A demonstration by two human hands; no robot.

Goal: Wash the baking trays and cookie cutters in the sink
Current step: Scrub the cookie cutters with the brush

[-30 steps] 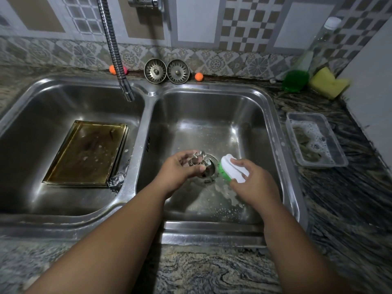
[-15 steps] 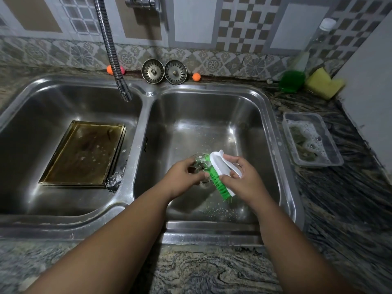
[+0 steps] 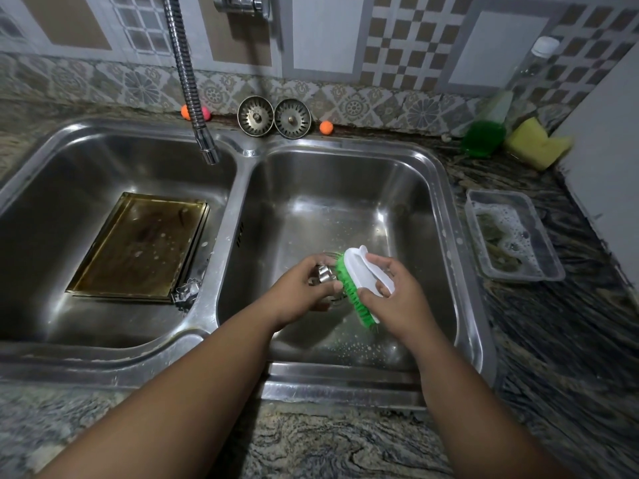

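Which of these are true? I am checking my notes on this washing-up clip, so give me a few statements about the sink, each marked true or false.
The left hand holds a small shiny metal cookie cutter over the right basin. True.
The right hand grips a yellow sponge. False: it grips a white-backed scrub brush with green bristles.
The rectangular golden baking tray lies in the right basin. False: it lies in the left basin.
Two round metal sink strainers stand behind the sink. True.

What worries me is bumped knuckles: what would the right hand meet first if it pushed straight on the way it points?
Probably the cookie cutter held in the left hand: the right hand aims the brush, bristles first, at it. Whether they touch is unclear.
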